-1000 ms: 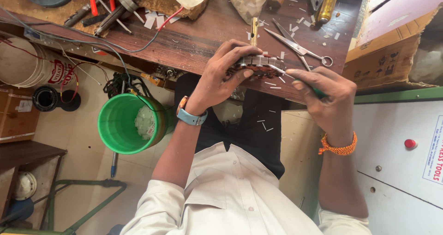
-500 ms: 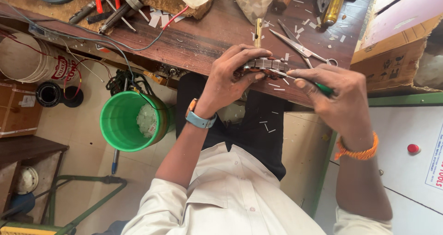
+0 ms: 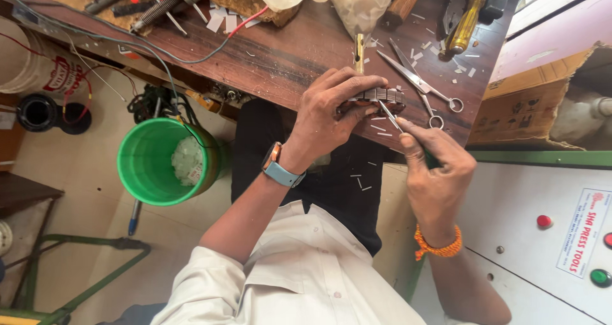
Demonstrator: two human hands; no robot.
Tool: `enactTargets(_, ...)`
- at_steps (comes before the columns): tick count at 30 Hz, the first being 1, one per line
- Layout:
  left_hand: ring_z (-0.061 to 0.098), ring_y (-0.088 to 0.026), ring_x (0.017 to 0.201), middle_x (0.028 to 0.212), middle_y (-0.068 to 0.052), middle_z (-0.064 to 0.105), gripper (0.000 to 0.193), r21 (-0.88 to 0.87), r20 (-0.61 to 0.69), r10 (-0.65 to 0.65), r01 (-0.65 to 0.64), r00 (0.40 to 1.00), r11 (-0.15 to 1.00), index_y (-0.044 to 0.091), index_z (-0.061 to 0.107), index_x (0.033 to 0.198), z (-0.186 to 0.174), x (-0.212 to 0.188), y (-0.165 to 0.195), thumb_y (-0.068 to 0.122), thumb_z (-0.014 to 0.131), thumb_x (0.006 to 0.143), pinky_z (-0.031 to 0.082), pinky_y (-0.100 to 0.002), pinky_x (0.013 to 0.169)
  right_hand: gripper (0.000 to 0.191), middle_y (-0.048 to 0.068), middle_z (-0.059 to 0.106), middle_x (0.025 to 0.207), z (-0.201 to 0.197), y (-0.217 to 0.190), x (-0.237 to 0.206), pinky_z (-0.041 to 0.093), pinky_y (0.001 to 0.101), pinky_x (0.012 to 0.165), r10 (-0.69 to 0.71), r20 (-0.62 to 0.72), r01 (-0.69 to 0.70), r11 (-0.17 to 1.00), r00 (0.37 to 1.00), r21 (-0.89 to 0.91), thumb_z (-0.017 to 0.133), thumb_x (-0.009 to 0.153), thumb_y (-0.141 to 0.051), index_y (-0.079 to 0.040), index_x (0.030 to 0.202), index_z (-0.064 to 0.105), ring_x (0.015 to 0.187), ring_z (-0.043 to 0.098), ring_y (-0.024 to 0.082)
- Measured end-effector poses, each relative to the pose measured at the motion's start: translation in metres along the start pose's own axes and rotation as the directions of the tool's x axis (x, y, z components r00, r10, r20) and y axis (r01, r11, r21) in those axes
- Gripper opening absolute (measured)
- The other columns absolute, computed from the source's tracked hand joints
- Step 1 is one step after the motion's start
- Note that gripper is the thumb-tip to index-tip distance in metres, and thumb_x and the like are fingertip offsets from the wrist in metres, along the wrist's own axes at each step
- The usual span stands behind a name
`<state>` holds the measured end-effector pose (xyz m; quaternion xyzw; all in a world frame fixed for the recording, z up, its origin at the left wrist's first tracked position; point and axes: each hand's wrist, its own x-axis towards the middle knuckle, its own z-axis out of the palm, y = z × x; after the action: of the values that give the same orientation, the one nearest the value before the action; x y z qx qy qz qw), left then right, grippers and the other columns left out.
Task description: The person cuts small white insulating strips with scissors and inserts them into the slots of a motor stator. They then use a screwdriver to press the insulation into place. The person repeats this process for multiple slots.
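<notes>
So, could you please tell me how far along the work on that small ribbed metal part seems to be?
Done: small white strips already lie cut on the wooden bench, beside the scissors. In hand: the left hand grips the ribbed metal part at the bench edge while the right hand brings a thin tool to it. How much remains cannot be told.

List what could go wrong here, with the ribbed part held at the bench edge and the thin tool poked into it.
The thin metal tool in the right hand points toward the left hand gripping the small ribbed metal part; a slip might jab its fingers. Held over the dark wooden bench edge, the part could drop.
</notes>
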<state>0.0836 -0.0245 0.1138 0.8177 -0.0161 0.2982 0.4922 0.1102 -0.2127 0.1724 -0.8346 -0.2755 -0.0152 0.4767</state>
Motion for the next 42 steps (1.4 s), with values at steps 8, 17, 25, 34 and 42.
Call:
enactTargets(8,0.066,-0.025,0.108,0.111,-0.004,0.069,0.041,-0.108,0.091,0.090,-0.080,0.992,0.991,0.015,0.069,0.126,-0.011,0.002,-0.016,0.007,0.082,0.088,0.056,-0.039,0.096,0.018,0.004,0.070,0.085,-0.033,0.035,0.045,0.040,0.0261,0.062,-0.066,0.304,0.088,0.994,0.950,-0.059,0.077,0.096,-0.004,-0.007,0.114,0.079,0.070,0.054,0.011)
enactTargets(17,0.070,-0.021,0.107,0.118,-0.001,0.072,0.044,-0.232,0.192,0.215,-0.169,0.957,0.958,0.016,0.068,0.130,-0.005,0.016,-0.037,0.009,0.082,0.089,0.060,-0.035,0.094,0.023,0.002,0.071,0.081,-0.043,0.110,0.088,0.043,0.0145,0.062,-0.177,0.444,-0.127,0.809,0.879,0.574,0.079,0.098,-0.020,0.001,0.106,0.079,0.069,0.059,0.003)
enactTargets(25,0.066,-0.021,0.107,0.120,-0.001,0.072,0.049,-0.204,0.146,0.214,-0.182,0.966,0.962,0.015,0.068,0.131,0.009,0.016,-0.038,0.009,0.084,0.085,0.059,-0.036,0.095,0.018,0.005,0.068,0.079,-0.055,0.087,0.060,0.043,0.0218,0.065,-0.131,0.323,0.072,0.980,0.937,0.187,0.076,0.101,-0.014,0.000,0.113,0.078,0.070,0.058,0.007)
enactTargets(34,0.066,-0.023,0.108,0.118,-0.002,0.072,0.043,-0.178,0.145,0.192,-0.165,0.971,0.970,0.014,0.070,0.127,0.006,0.015,-0.034,0.010,0.083,0.086,0.059,-0.037,0.096,0.025,0.007,0.071,0.087,-0.061,0.050,0.049,0.048,0.0275,0.063,-0.323,0.265,0.374,0.911,0.909,-0.172,0.078,0.093,0.003,-0.008,0.116,0.078,0.073,0.065,0.012)
enactTargets(42,0.069,-0.022,0.113,0.121,-0.001,0.073,0.042,-0.208,0.141,0.193,-0.161,0.971,0.965,0.015,0.070,0.127,0.006,0.017,-0.033,0.011,0.082,0.088,0.059,-0.037,0.100,0.025,0.007,0.070,0.087,-0.062,0.038,0.048,0.049,0.0298,0.062,-0.332,0.303,0.409,0.880,0.893,-0.241,0.080,0.092,0.001,-0.010,0.115,0.078,0.071,0.065,0.015)
